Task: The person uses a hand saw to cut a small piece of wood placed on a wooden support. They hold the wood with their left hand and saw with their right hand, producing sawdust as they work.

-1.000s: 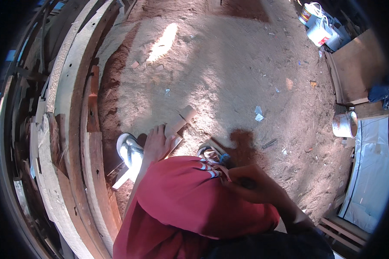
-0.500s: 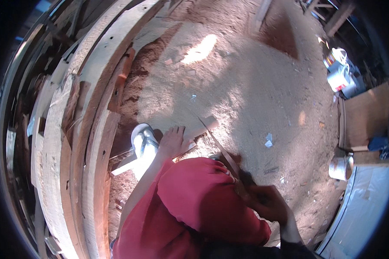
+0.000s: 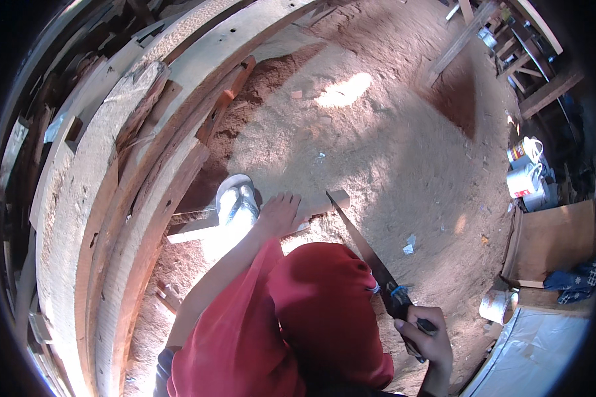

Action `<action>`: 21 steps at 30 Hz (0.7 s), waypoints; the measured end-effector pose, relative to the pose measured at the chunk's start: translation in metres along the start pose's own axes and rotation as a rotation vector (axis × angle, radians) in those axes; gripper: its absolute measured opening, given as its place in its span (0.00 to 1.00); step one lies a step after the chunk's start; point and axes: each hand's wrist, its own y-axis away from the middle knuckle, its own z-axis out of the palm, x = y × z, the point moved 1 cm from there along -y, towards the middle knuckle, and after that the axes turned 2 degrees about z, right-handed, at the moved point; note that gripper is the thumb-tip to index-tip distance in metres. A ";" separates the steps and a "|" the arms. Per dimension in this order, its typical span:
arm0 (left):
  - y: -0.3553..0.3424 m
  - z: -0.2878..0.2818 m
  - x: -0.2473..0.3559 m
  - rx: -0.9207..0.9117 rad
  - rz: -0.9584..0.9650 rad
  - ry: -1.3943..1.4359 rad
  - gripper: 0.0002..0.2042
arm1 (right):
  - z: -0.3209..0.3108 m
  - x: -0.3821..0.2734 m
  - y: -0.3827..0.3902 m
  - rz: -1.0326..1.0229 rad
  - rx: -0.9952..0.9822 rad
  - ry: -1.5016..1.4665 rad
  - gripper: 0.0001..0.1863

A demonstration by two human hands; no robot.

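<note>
My left hand (image 3: 279, 214) lies on a short wooden board (image 3: 331, 201), fingers stretched over it and pressing it down. The board rests low above the ground, beside my sandalled foot (image 3: 237, 204). My right hand (image 3: 429, 332) is closed around the dark handle of a handsaw (image 3: 367, 248). The saw slants up and leftward past my red-clothed knee (image 3: 321, 281), its tip at the board near its right end. Whether the teeth sit inside a cut cannot be made out. A pale wood strip (image 3: 192, 235) sticks out left of my foot.
Long stacked timbers (image 3: 132, 198) line the left side. Sandy ground (image 3: 377, 152) with scraps spreads ahead. On the right stand white buckets (image 3: 524, 180), a brown panel (image 3: 553, 241), another bucket (image 3: 498, 306) and a pale sheet-covered block (image 3: 543, 351). A wooden post (image 3: 460, 43) stands farther off.
My right hand has drawn the saw back toward me, down and to the right, so less blade lies beyond the board. My left hand stays on the board. The whole view has shifted slightly.
</note>
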 end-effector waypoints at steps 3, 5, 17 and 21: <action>-0.002 0.000 0.002 0.064 0.026 0.018 0.30 | 0.020 0.020 -0.032 -0.007 0.022 -0.009 0.22; -0.002 -0.003 0.009 -0.022 -0.008 -0.008 0.30 | 0.023 0.020 -0.029 -0.051 0.047 0.049 0.23; -0.005 -0.002 -0.004 -0.091 -0.008 0.055 0.32 | 0.020 0.007 -0.020 0.031 -0.029 -0.035 0.22; -0.004 0.004 0.006 -0.026 0.013 0.103 0.31 | -0.002 -0.022 0.018 0.112 0.033 0.047 0.22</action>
